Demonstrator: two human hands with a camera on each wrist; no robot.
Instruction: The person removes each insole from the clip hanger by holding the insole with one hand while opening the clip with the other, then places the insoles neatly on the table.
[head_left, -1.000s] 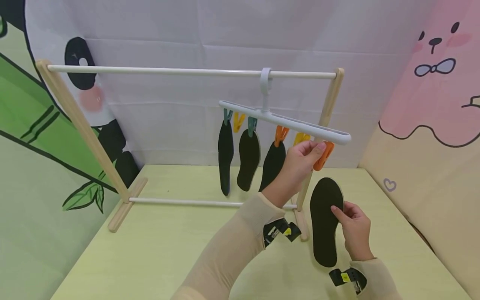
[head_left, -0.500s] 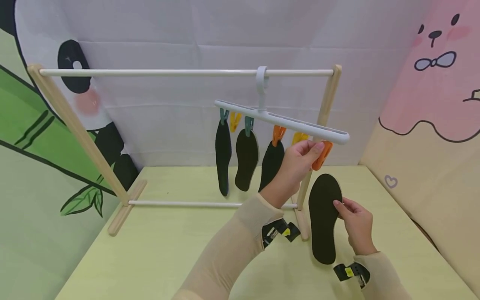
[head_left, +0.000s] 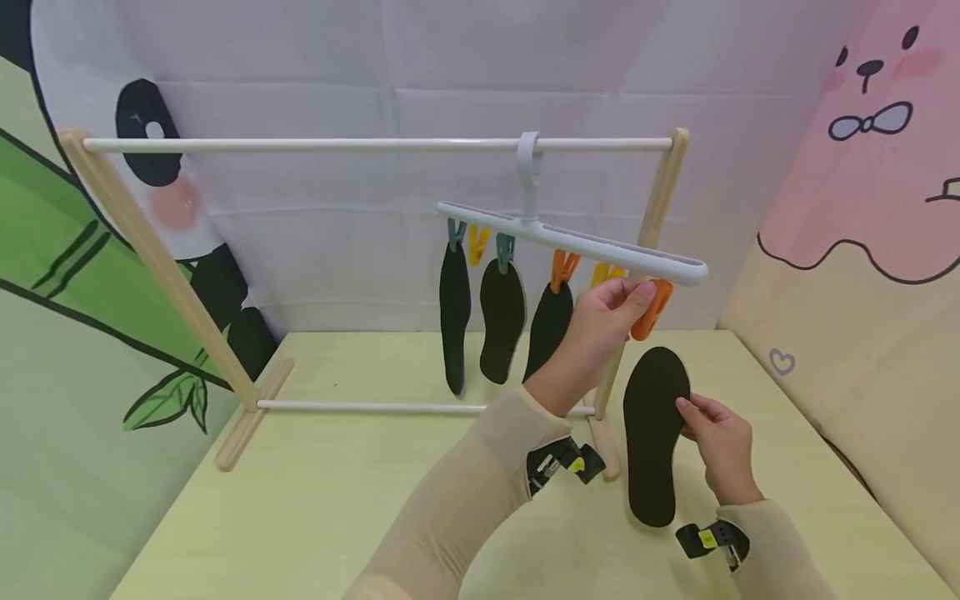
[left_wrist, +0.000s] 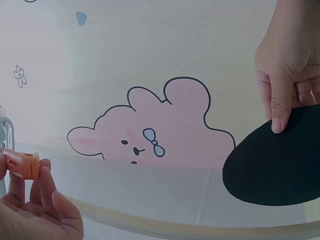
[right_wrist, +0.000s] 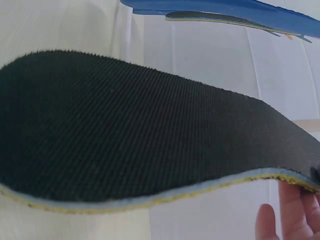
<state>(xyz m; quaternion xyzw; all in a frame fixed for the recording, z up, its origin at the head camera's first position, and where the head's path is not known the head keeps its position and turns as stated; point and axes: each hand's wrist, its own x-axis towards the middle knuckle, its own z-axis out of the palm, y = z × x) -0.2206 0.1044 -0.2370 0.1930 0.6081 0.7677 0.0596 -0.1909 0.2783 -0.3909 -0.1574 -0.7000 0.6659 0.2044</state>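
Observation:
My left hand [head_left: 596,329] pinches an orange clothespin [head_left: 652,311] under the right end of the grey clip hanger [head_left: 600,248]. My right hand [head_left: 722,450] holds a black insole [head_left: 654,442] by its inner edge, upright just below that clothespin. In the right wrist view the insole [right_wrist: 125,130] shows a ribbed black face and a blue and yellow edge. Insole and clothespin [left_wrist: 25,166] are well apart in the left wrist view. Other insoles hang from the hanger: one [head_left: 454,321] edge-on, another [head_left: 502,325] beside it, and a third [head_left: 551,321] partly behind my left hand.
The hanger hooks over the white top rod [head_left: 337,145] of a wooden-legged rack. A yellow clothespin [head_left: 477,246] hangs without an insole; another yellow one [head_left: 606,272] is near my left hand. The rack's lower rod [head_left: 375,407] runs above the pale table [head_left: 337,517].
My right hand and its insole have shifted slightly up and right, the thumb now nearer the insole's edge. My left hand stays on the orange clothespin.

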